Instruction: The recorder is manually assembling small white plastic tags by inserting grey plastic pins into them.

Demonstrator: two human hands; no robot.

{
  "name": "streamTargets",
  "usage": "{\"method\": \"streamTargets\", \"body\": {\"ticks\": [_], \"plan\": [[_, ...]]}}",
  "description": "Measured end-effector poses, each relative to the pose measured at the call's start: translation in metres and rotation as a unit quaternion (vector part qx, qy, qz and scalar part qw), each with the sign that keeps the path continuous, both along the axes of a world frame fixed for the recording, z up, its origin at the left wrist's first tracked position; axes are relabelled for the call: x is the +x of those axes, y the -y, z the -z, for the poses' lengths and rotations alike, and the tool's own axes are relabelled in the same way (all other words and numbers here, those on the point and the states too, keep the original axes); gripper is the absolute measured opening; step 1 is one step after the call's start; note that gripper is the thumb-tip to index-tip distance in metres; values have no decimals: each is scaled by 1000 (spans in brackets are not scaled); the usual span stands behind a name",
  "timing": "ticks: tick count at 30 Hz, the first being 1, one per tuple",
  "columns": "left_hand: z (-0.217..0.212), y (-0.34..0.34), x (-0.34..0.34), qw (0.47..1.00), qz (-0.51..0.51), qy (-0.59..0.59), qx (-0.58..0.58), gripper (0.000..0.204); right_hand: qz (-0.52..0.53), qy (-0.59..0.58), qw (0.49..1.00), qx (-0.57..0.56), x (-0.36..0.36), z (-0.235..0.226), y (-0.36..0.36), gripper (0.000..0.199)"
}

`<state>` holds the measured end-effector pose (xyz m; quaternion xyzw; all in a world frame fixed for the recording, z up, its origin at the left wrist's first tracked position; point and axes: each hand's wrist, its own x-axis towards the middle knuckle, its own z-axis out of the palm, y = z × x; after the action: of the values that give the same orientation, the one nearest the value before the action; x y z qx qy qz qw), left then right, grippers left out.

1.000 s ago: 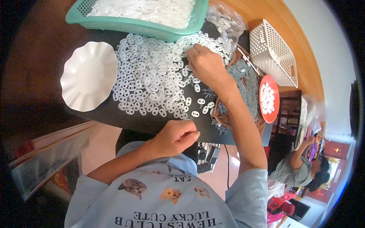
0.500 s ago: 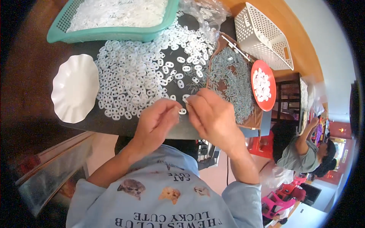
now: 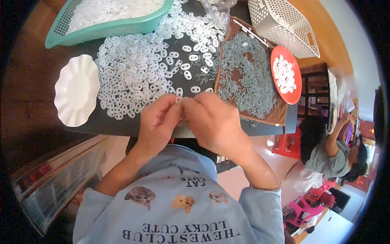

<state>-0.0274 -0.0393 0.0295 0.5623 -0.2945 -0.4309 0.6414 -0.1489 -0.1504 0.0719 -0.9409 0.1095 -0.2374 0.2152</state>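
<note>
My left hand (image 3: 159, 120), closed in a pinch, holds a small white plastic piece (image 3: 178, 100) at its fingertips. My right hand (image 3: 215, 122) presses its closed fingertips against that piece and the left fingers; anything it pinches is hidden. Just beyond both hands lies a wide spread of white oval two-holed plastic pieces (image 3: 132, 75) on the dark tabletop (image 3: 111, 129). Several single ones lie apart near the right hand. To the right, small grey screw-like pins (image 3: 248, 77) cover a brown cloth (image 3: 271, 117).
A scalloped white dish (image 3: 77, 91) sits at left. Behind are a green basket (image 3: 109, 30) full of white parts and a clear plastic bag (image 3: 219, 10). A red plate (image 3: 296, 77) of white pieces and a white perforated basket (image 3: 284, 28) stand right. Another person (image 3: 337, 152) is farther right.
My hands have come together; the right one moved left against the left fingertips. The white piece has risen between them. The whole view has shifted slightly.
</note>
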Motion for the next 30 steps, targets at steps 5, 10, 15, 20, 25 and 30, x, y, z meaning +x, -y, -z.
{"method": "streamTargets", "body": {"ticks": [5,10,15,20,25,30], "plan": [[-5,-5,0,987,124,98,0,9,-4,-58,987,149,-16,-7,16,13],[-7,-1,-5,967,175,181,-27,15,-33,-105,969,220,-33,-1,16,12],[-1,-1,-9,975,164,149,-16,10,41,-90,970,221,-54,-5,46,14],[-2,-4,-9,986,162,-4,32,17,182,-124,974,-48,-68,5,116,13],[6,-4,-10,984,178,-3,26,23,217,-237,938,-127,-55,23,128,13],[11,-8,-11,986,162,19,21,23,180,-153,970,-56,-56,16,133,13]]}}
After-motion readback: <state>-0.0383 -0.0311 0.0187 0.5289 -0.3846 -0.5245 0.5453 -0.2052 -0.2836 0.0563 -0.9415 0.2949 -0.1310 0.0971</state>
